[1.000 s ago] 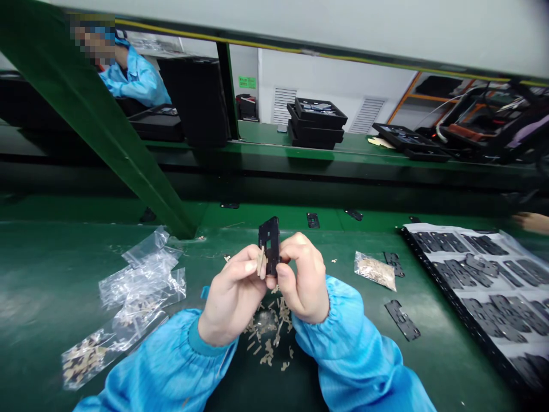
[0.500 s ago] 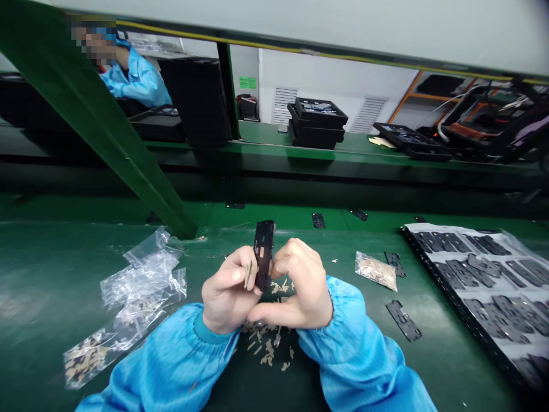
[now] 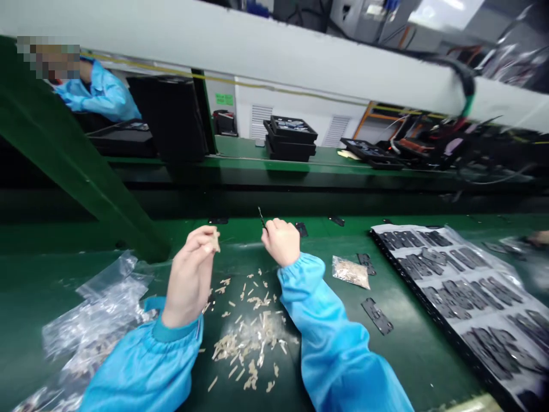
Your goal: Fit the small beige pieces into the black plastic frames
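Between thumb and fingers of my left hand point(image 3: 189, 277) is a small flat beige piece point(image 3: 216, 241), raised above the table. My right hand point(image 3: 283, 243) is farther forward, closed on a thin black plate point(image 3: 262, 218) seen almost edge-on; most of it is hidden by the fingers. Below and between the hands, many loose beige pieces point(image 3: 227, 346) lie scattered on the green table point(image 3: 338, 355). Some are shiny or whitish.
Clear plastic bags point(image 3: 98, 320) lie at the left. A bag of beige pieces point(image 3: 350, 272) and a loose black plate point(image 3: 377, 316) are at the right, beside a lined tray point(image 3: 412, 306) of black plates. A green post point(image 3: 86, 177) slants at left. A co-worker point(image 3: 100, 94) sits beyond.
My hands have moved apart. The black plate, earlier upright between both hands, is now in my right hand, farther forward. My left hand has moved left with the beige piece. The view has shifted.
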`<state>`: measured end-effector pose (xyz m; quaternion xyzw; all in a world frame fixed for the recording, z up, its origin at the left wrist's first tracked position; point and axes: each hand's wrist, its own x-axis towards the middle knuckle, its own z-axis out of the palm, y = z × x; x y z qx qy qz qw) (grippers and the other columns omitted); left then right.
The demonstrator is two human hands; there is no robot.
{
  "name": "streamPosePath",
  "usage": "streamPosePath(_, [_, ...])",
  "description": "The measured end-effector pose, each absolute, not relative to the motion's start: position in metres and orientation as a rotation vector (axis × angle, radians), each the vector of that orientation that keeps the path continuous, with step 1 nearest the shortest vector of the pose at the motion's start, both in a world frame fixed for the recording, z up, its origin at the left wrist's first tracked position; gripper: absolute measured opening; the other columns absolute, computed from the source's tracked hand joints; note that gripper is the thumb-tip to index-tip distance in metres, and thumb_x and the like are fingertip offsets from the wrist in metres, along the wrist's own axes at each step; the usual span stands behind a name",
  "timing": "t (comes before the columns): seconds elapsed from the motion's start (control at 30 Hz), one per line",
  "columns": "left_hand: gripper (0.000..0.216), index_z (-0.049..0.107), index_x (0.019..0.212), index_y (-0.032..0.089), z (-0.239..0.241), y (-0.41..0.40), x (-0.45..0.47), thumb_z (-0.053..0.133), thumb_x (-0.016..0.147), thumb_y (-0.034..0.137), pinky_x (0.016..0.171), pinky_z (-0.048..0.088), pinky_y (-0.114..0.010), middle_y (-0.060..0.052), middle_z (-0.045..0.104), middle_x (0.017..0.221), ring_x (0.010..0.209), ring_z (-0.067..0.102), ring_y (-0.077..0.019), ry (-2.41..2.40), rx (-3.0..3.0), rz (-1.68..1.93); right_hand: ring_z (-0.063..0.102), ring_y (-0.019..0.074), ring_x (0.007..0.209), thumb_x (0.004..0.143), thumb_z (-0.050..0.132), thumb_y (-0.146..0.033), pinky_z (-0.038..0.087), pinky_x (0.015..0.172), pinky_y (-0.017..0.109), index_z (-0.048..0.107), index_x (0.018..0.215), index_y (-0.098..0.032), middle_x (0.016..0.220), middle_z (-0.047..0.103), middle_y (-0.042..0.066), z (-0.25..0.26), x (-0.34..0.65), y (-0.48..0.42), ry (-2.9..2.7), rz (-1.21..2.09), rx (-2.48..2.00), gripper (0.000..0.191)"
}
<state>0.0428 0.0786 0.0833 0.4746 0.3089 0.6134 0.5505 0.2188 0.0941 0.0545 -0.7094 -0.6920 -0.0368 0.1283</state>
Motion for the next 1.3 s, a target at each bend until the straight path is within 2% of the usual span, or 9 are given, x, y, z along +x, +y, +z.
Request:
streamPosePath(0.1, [0.015, 0.056, 0.059, 0.018, 0.083, 0.082, 0.042, 0.057, 0.074, 0.021, 0.090, 0.039, -0.027, -0.002, 0.049, 0.101, 0.107, 0.044, -0.0189, 0.729, 1.113, 1.425, 0.057, 0.0205, 0.090, 0.089, 0.044, -0.022, 0.046, 0.079, 0.039, 0.057, 0.096, -0.008, 0.096, 0.060, 0.012, 0.027, 0.243, 0.128, -1.977, -0.047, -2.264, 0.020])
streamPosePath(0.23, [0.015, 0.056, 0.060, 0.018, 0.082, 0.080, 0.042, 0.058, 0.074, 0.023, 0.088, 0.040, -0.024, -0.001, 0.049, 0.100, 0.103, 0.046, -0.0166, 0.708, 1.108, 1.358, 0.058, 0.0175, 0.092, 0.087, 0.052, -0.031, 0.050, 0.079, 0.037, 0.054, 0.109, -0.013, 0.107, 0.057, 0.007, 0.005, 0.260, 0.148, -1.960, 0.101, -2.382, 0.029])
streamPosePath(0.37, [0.015, 0.056, 0.060, 0.018, 0.083, 0.079, 0.041, 0.058, 0.074, 0.023, 0.086, 0.040, -0.023, -0.001, 0.049, 0.098, 0.103, 0.046, -0.0163, 0.690, 1.101, 1.322, 0.059, 0.0172, 0.092, 0.087, 0.051, -0.032, 0.051, 0.078, 0.036, 0.054, 0.110, -0.015, 0.108, 0.057, 0.007, 0.004, 0.275, 0.148, -1.918, 0.218, -2.382, 0.028])
streamPosePath(0.57, [0.016, 0.054, 0.060, 0.017, 0.086, 0.076, 0.039, 0.058, 0.075, 0.022, 0.084, 0.039, -0.022, -0.002, 0.048, 0.097, 0.103, 0.045, -0.0168, 0.669, 1.111, 1.314, 0.056, 0.0200, 0.099, 0.087, 0.052, -0.030, 0.049, 0.083, 0.041, 0.051, 0.114, -0.015, 0.116, 0.054, 0.008, 0.016, 0.316, 0.126, -1.455, 0.181, -2.506, 0.031])
streamPosePath(0.73, [0.018, 0.053, 0.060, 0.016, 0.082, 0.077, 0.045, 0.057, 0.075, 0.026, 0.086, 0.037, -0.023, -0.003, 0.048, 0.098, 0.105, 0.044, -0.0178, 0.711, 1.170, 1.226, 0.059, 0.0169, 0.091, 0.087, 0.053, -0.030, 0.051, 0.077, 0.035, 0.053, 0.110, -0.014, 0.107, 0.057, 0.007, 0.037, 0.317, 0.119, -1.386, 0.299, -2.208, 0.028])
streamPosePath(0.9, [0.017, 0.058, 0.066, 0.018, 0.071, 0.078, 0.059, 0.056, 0.076, 0.031, 0.096, 0.030, -0.030, -0.006, 0.046, 0.112, 0.116, 0.039, -0.0224, 0.860, 1.341, 1.094, 0.059, 0.0108, 0.064, 0.088, 0.047, -0.029, 0.051, 0.059, 0.023, 0.056, 0.075, -0.013, 0.068, 0.059, 0.000, 0.060, 0.258, 0.106, -1.470, 0.481, -1.677, 0.023])
streamPosePath(1.03, [0.020, 0.055, 0.067, 0.018, 0.073, 0.071, 0.061, 0.051, 0.081, 0.032, 0.080, 0.037, -0.028, -0.003, 0.051, 0.083, 0.086, 0.050, -0.0180, 0.805, 1.486, 1.064, 0.057, 0.0113, 0.064, 0.085, 0.047, -0.031, 0.050, 0.058, 0.024, 0.052, 0.074, -0.016, 0.071, 0.058, 0.000, 0.071, 0.208, 0.073, -1.487, 0.561, -1.334, 0.019])
streamPosePath(1.1, [0.020, 0.052, 0.067, 0.018, 0.077, 0.067, 0.058, 0.050, 0.082, 0.031, 0.072, 0.037, -0.027, 0.000, 0.048, 0.072, 0.075, 0.048, -0.0159, 0.800, 1.509, 1.121, 0.056, 0.0120, 0.067, 0.084, 0.047, -0.029, 0.048, 0.059, 0.025, 0.051, 0.075, -0.016, 0.076, 0.057, 0.002, 0.077, 0.195, 0.057, -1.446, 0.469, -1.240, 0.016])
streamPosePath(1.3, [0.017, 0.056, 0.067, 0.018, 0.087, 0.059, 0.054, 0.052, 0.081, 0.027, 0.065, 0.036, -0.024, 0.000, 0.050, 0.071, 0.069, 0.048, -0.0147, 0.861, 1.621, 1.264, 0.051, 0.0168, 0.077, 0.081, 0.053, -0.015, 0.045, 0.067, 0.031, 0.057, 0.082, -0.016, 0.082, 0.056, 0.006, 0.090, 0.180, 0.033, -1.657, -0.194, -1.162, 0.004])
